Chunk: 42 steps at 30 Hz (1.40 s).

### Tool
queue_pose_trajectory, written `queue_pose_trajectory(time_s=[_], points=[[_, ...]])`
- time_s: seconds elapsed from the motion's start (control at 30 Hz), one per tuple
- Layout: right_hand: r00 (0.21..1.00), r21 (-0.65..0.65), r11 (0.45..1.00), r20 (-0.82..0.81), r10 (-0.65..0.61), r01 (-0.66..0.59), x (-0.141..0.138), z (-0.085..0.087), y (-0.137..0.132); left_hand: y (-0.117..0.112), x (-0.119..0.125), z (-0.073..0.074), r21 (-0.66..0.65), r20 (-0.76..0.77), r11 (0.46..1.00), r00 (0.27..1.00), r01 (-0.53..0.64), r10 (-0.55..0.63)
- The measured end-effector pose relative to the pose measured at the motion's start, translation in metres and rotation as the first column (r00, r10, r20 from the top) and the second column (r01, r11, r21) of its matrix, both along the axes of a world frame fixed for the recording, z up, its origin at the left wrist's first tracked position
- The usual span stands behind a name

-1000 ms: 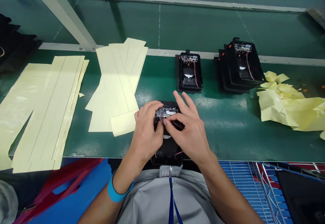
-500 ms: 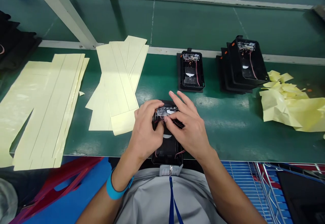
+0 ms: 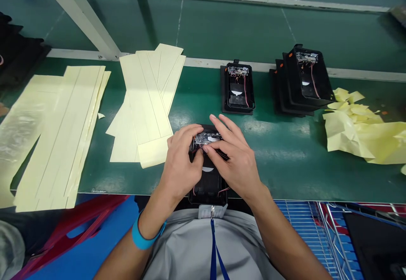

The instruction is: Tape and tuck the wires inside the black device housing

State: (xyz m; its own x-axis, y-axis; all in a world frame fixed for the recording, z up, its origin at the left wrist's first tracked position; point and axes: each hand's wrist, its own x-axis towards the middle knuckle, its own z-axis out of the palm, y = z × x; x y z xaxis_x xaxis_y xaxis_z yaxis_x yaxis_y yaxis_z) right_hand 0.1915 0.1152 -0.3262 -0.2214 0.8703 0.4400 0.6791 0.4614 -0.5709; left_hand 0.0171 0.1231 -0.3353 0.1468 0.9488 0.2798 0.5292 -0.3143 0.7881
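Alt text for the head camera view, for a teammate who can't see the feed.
Seen from the wearer's head, the left hand and right hand grip a black housing at its circuit board on a green workbench. Nearby lie pale yellow sheets, more wired black housings, and crumpled yellow paper.

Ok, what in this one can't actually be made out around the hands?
Head view only:
- The circuit board in the black tray: the left hand and right hand cover much of it, hiding what the fingers touch.
- The components on the board in the farther tray: too small to read.
- The black stack at left: cut off by the frame edge.
- The black panel on the wire rack: cut off by the lower right corner.
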Motion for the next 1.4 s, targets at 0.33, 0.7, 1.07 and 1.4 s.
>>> queue_pose_trajectory(time_s=[0.33,0.7,1.07,1.4], points=[[0.997,-0.034,0.997,-0.025,-0.068,0.067,-0.004,0.001,-0.003,-0.002,0.000,0.002,0.027,-0.006,1.000,1.000,0.002,-0.002],[0.993,-0.105,0.991,-0.066,-0.095,0.088,-0.006,0.001,-0.006,-0.003,0.003,-0.005,0.106,-0.060,0.993,0.997,-0.044,0.050],[0.995,-0.014,0.997,0.057,-0.076,0.077,-0.004,-0.002,-0.006,-0.002,0.004,-0.005,0.094,-0.063,0.994,0.997,-0.046,0.052],[0.960,0.128,0.980,0.220,-0.176,0.150,-0.011,0.000,-0.008,-0.002,0.002,-0.007,0.071,-0.039,0.997,0.999,-0.012,0.015]])
